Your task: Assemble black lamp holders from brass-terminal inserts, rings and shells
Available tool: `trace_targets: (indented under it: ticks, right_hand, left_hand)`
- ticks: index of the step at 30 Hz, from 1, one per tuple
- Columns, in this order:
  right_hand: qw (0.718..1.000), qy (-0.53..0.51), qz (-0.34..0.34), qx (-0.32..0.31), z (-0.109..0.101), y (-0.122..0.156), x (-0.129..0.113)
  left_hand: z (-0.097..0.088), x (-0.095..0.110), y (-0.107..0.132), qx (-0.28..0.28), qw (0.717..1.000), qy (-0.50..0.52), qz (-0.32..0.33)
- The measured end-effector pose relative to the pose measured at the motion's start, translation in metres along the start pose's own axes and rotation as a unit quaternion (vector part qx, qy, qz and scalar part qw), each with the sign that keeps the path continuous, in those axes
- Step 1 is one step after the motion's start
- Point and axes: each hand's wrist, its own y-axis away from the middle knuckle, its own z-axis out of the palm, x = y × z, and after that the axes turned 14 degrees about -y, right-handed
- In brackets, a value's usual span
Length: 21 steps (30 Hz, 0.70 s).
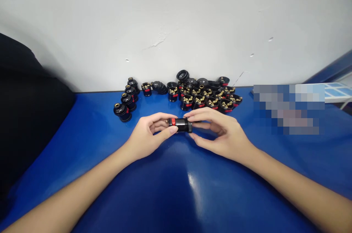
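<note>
Both my hands meet over the blue table [176, 189], gripping one black lamp socket [180, 124] with a red band, held sideways. My left hand [150, 135] pinches its red-banded end between thumb and fingers. My right hand [217, 132] closes on the other end with fingertips and thumb. Behind the hands, near the wall, lies a pile of several open black socket parts with brass contacts [209, 97]. A row of several assembled black sockets [127, 101] stands to the left of the pile.
A white wall [176, 24] rises right behind the parts. A dark shape [24, 108] fills the left edge. A blurred patch [288, 108] and a blue-and-white sheet [337, 91] lie at the right.
</note>
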Motion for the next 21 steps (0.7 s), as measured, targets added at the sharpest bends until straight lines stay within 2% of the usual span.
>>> trace_targets:
  ticks: [4, 12, 18, 21]
  right_hand:
    - [1.0, -0.012, -0.001, 0.007, 0.0011, -0.0008, 0.0029]
    - [0.994, -0.054, 0.083, 0.037, 0.002, -0.0015, 0.0047]
    - [0.993, -0.063, 0.102, 0.003, -0.0004, -0.0009, 0.0042]
    - [0.992, -0.057, 0.111, 0.008, -0.0008, 0.0001, 0.0021]
  left_hand:
    - [0.0002, -0.0018, -0.0005, 0.006, 1.0, 0.001, 0.012]
    - [0.001, -0.0037, 0.0003, 0.029, 0.999, 0.002, 0.039]
    - [0.0008, -0.0029, 0.0007, 0.018, 1.0, -0.01, 0.012]
    - [0.0011, -0.0038, 0.0006, 0.02, 0.999, -0.025, 0.043]
